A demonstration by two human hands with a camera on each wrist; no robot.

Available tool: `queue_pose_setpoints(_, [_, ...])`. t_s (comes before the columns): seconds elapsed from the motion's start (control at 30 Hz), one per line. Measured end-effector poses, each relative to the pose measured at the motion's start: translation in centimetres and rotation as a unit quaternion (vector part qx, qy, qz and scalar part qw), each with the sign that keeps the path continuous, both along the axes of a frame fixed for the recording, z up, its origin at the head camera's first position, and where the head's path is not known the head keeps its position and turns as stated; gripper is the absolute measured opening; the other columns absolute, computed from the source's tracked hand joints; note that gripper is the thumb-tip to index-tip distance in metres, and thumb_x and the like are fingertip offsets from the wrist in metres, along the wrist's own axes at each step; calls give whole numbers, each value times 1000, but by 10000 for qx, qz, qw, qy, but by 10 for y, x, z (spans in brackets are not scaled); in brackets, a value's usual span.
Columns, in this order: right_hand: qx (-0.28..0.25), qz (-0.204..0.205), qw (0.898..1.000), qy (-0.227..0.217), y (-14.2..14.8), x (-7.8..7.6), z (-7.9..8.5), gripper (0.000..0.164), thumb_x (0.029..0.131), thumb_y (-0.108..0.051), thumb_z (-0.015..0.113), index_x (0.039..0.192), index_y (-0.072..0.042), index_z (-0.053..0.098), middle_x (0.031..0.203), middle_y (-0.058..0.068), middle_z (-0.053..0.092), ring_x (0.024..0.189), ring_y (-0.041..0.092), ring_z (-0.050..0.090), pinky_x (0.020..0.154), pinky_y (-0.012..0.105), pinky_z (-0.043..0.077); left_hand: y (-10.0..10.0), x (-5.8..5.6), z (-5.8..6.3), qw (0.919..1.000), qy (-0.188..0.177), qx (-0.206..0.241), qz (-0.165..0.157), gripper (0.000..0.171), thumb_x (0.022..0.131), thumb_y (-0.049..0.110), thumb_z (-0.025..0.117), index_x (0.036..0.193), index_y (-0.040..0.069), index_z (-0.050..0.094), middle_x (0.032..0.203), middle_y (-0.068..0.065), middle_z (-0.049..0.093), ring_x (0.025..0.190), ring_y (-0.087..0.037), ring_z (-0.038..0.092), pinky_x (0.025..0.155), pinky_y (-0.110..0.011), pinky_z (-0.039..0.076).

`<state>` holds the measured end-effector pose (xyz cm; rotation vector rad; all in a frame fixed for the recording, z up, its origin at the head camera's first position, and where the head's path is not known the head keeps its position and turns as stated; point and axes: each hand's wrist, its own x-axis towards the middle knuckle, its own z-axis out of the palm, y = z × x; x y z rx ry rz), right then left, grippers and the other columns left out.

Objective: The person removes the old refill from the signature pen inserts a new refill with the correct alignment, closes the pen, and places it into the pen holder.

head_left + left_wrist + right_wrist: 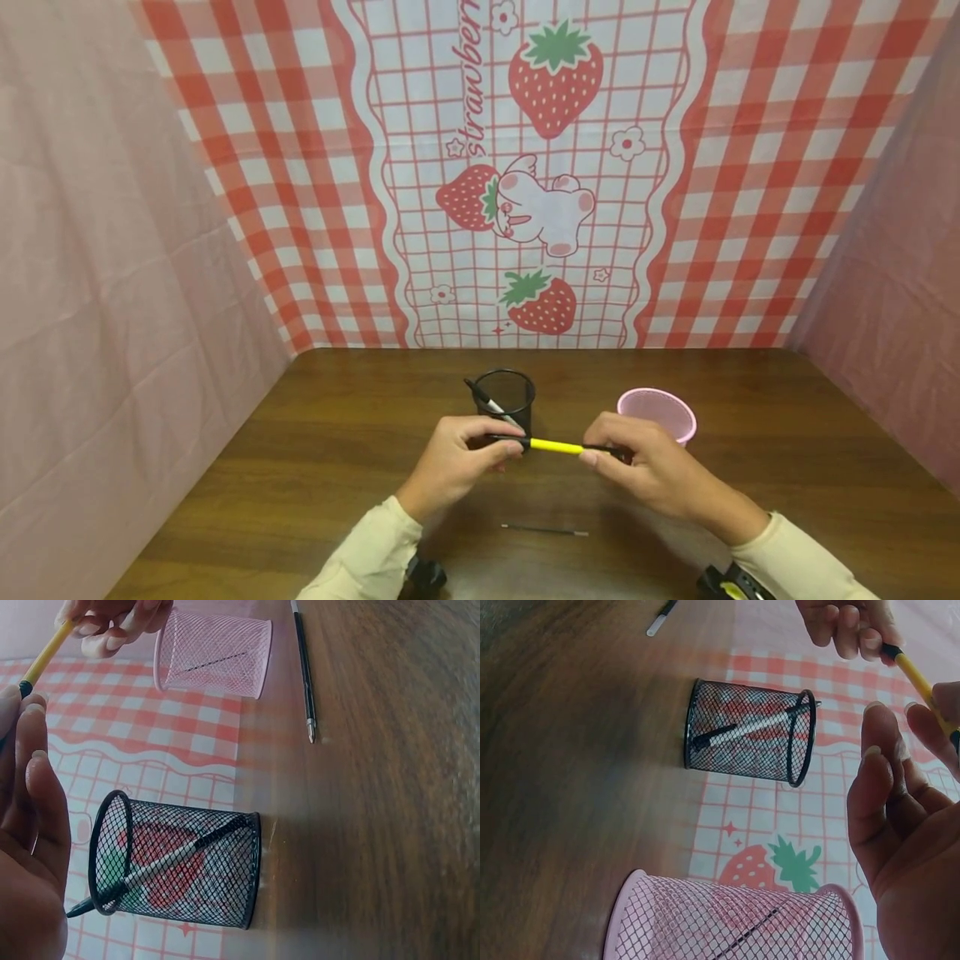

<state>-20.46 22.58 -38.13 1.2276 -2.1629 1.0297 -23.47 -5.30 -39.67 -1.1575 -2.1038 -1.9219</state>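
A yellow pen with black ends (556, 447) is held level above the table between two hands. My left hand (459, 457) pinches its left black end between thumb and fingers. At the opposite black end, my right hand (654, 463) grips with thumb and fingertips. The left wrist view shows the yellow barrel (46, 657) running from one hand to the other. On the table below the hands lies a thin dark pen refill (545, 530), its metal tip (311, 730) plain in that view.
Behind my left hand stands a black mesh pen cup (533, 390) holding a white and black pen (161, 865). A pink mesh cup (691, 412) stands behind my right hand, with a thin dark stick (751, 930) inside. The strawberry-print cloth (420, 208) hangs at the back.
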Motion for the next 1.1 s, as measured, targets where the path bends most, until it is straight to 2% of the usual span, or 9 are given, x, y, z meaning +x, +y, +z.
queue_pose_setpoints(0.2, [-149, 335, 9991, 195, -2, -1, -2, 32, 83, 9, 73, 95, -20, 64, 84, -13, 56, 71, 2, 51, 56, 15, 42, 1, 1, -1, 9999, 108, 55, -15, 18, 89, 4, 74, 105, -5, 74, 93, -12, 74, 68, -11, 66, 60, -43, 59])
queue_pose_setpoints(0.33, [-177, 442, 9985, -253, -1, 0, -2, 33, 87, 11, 69, 96, -21, 64, 83, -9, 57, 68, 4, 56, 55, 16, 47, 3, 3, 0, 9998, 187, 99, 14, 16, 89, 5, 75, 104, -2, 75, 94, -11, 74, 67, -11, 66, 59, -39, 60])
queue_pose_setpoints(0.43, [-214, 516, 9962, -665, 0, 2, -2, 34, 89, 12, 66, 97, -21, 65, 85, -6, 59, 64, 7, 59, 53, 20, 50, 4, 4, 1, 9996, 253, 120, 34, 16, 89, 6, 75, 104, -1, 76, 94, -11, 74, 65, -17, 66, 58, -39, 59])
queue_pose_setpoints(0.53, [-199, 506, 9957, -750, 0, 3, -2, 33, 89, 13, 66, 97, -20, 65, 86, -4, 59, 65, 9, 60, 53, 21, 51, 4, 4, 1, 9995, 272, 122, 61, 16, 89, 7, 76, 103, -2, 76, 94, -10, 74, 63, -24, 65, 57, -41, 59])
queue_pose_setpoints(0.67, [-34, 111, 9993, -350, 1, 4, 1, 27, 87, 4, 73, 93, -22, 66, 88, -9, 60, 70, 6, 56, 57, 17, 47, 5, 3, 1, 9997, 178, 102, 92, 18, 89, 7, 76, 103, -5, 75, 92, -10, 74, 63, -23, 65, 57, -46, 58])
queue_pose_setpoints(0.77, [57, -184, 9998, -45, 1, 5, 3, 26, 85, -2, 79, 96, -22, 68, 89, -13, 61, 70, 3, 52, 56, 15, 43, 5, 3, 1, 9999, 48, 114, 107, 18, 89, 5, 75, 103, -6, 74, 89, -13, 74, 64, -18, 66, 58, -48, 58])
queue_pose_setpoints(0.9, [141, -221, 9992, 293, -1, 4, 6, 31, 81, -5, 83, 106, -18, 70, 92, -11, 64, 66, 2, 50, 54, 11, 42, 6, 5, -1, 9995, -249, 198, 81, 16, 90, 5, 74, 102, -6, 74, 84, -19, 73, 62, -17, 65, 57, -42, 59])
queue_pose_setpoints(1.1, [310, -288, 9932, 1085, -5, 4, 9, 15, 93, -23, 75, 103, -15, 70, 93, -7, 64, 71, 0, 51, 57, 9, 43, 8, 7, -4, 9973, -654, 322, 102, 15, 91, 7, 74, 100, -5, 75, 81, -18, 73, 59, -13, 63, 58, -34, 59])
